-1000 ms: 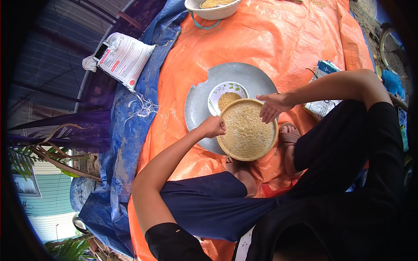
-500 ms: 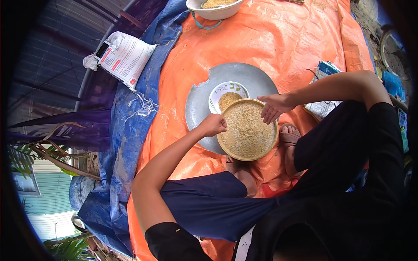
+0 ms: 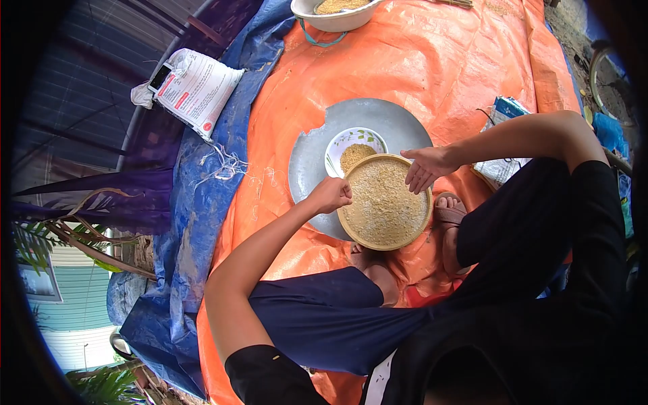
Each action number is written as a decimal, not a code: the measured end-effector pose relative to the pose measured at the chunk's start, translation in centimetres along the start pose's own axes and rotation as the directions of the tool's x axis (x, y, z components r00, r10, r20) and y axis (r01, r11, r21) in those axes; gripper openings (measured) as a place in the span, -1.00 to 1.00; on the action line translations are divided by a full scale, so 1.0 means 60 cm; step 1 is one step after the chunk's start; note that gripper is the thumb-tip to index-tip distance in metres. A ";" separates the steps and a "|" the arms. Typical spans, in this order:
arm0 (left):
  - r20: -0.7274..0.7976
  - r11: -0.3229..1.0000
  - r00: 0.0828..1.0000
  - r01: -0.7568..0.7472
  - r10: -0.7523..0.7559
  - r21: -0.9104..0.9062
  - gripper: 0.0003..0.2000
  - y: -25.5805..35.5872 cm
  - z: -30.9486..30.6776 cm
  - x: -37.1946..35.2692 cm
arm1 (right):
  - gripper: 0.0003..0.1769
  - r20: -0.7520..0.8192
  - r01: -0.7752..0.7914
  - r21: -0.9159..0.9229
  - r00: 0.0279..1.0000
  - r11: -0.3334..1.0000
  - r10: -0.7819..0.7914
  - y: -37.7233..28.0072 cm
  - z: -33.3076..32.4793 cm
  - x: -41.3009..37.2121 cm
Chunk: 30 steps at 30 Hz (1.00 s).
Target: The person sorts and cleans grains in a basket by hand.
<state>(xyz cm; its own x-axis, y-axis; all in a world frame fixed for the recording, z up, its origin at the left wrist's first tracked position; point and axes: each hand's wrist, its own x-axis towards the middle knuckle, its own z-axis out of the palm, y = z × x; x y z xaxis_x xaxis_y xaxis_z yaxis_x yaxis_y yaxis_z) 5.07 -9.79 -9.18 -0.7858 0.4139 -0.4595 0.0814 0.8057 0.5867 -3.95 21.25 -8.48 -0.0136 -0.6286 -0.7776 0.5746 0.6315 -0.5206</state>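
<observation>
In the head view a round tan sieve-like tray [image 3: 385, 209] holds a layer of pale, crumbly grain. It overlaps the near edge of a grey metal disc [image 3: 312, 165] with a broken rim. Fingers curled in, my left hand [image 3: 329, 196] is closed at the tray's left rim; what it holds, if anything, is hidden. My right hand [image 3: 430, 167] is open, its fingers stretched out over the tray's upper right rim. Just behind the tray, a white bowl [image 3: 343, 138] with a leaf pattern sits on the disc with golden grain inside, partly covered by the tray.
An orange tarp [image 3: 378, 74] covers the ground, with a blue tarp [image 3: 202, 196] along the left. A printed white sack [image 3: 199, 91] with a phone-like object on it lies at upper left. A white basin [image 3: 341, 20] of grain stands at the top. My sandalled foot [image 3: 449, 212] is beside the tray.
Both hands keep nearly the same pose by the tray. The whole view has shifted only by a few pixels.
</observation>
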 end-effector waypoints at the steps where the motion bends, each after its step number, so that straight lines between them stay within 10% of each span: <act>1: -0.003 1.000 1.000 -0.004 0.004 0.003 -0.83 -0.001 0.000 0.000 | 0.05 -0.002 0.001 0.000 1.000 1.000 -0.001 0.000 0.001 -0.001; 30: -0.039 1.000 0.999 -0.007 0.008 0.016 -0.84 0.010 -0.006 -0.003 | 0.04 -0.005 -0.002 -0.028 1.000 1.000 0.001 -0.001 0.008 -0.005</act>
<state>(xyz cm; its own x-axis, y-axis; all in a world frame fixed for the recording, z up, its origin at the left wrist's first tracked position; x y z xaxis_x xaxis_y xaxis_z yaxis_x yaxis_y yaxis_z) 5.02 -9.56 -8.49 -0.8084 0.4035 -0.4285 0.0969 0.8093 0.5794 -3.57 21.16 -8.07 -0.0170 -0.6253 -0.7802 0.5517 0.6449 -0.5289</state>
